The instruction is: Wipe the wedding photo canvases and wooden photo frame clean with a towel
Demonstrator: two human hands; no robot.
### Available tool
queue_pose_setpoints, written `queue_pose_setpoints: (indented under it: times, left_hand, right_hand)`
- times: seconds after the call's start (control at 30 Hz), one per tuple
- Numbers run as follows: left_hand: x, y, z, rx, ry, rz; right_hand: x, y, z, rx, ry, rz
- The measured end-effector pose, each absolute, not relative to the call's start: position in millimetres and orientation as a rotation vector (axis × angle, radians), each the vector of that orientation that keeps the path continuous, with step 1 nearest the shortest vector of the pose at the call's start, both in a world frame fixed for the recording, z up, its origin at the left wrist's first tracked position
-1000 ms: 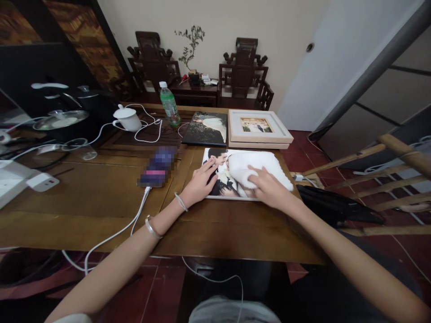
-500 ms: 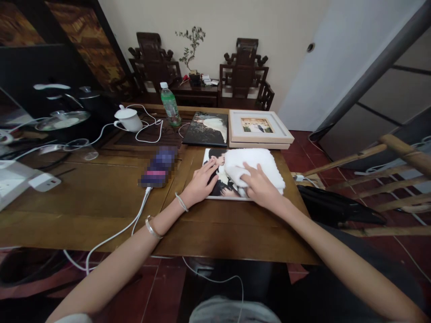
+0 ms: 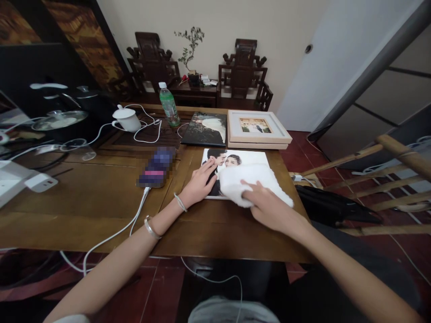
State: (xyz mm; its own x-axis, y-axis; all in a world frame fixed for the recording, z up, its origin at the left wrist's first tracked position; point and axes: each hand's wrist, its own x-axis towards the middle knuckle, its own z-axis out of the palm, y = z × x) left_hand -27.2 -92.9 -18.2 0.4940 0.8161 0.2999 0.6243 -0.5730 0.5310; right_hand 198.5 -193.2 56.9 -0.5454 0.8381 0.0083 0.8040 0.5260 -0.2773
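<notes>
A photo album or panel with a couple's picture on a white ground (image 3: 251, 157) lies flat on the wooden table (image 3: 215, 229). My left hand (image 3: 200, 181) rests on its left side, fingers stretched out and flat. Over the lower right part of the picture, a fluffy white cloth (image 3: 247, 179) is held by my right hand (image 3: 267, 204), whose fingers press into the fabric. The cloth hides much of the picture's lower half and hangs past its front and right edges.
Behind the picture lie a dark photo panel (image 3: 205, 129) and stacked light-wood frames (image 3: 286, 137). Leftward are a phone (image 3: 156, 166) on a white cable, a green bottle (image 3: 169, 107), a lidded white cup (image 3: 128, 120) and a power strip (image 3: 16, 179). A wooden chair (image 3: 397, 152) stands right.
My right hand has drawn the white cloth toward me across the picture, uncovering the second person's head at the top. My left hand stays in place on the left side.
</notes>
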Motion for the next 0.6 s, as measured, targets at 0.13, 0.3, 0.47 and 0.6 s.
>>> queue_pose_setpoints:
  times: [0.13, 0.3, 0.47, 0.6]
  left_hand:
    - [-28.2, -91.4, -20.8, 2.391, 1.177, 0.773]
    - [-29.1, -90.7, -22.7, 2.386, 1.148, 0.825]
    - [-29.0, -90.9, -21.4, 2.385, 1.154, 0.812]
    - [-28.8, -91.4, -20.3, 2.395, 1.165, 0.783]
  right_hand:
    - [191.6, -135.3, 62.6, -1.484, -2.594, 0.282]
    - [182.4, -96.2, 62.6, -1.545, -2.565, 0.235]
    - [177.0, -121.0, 40.0, -1.523, -2.582, 0.062]
    - [177.0, -174.6, 30.3, -1.461, -2.636, 0.093]
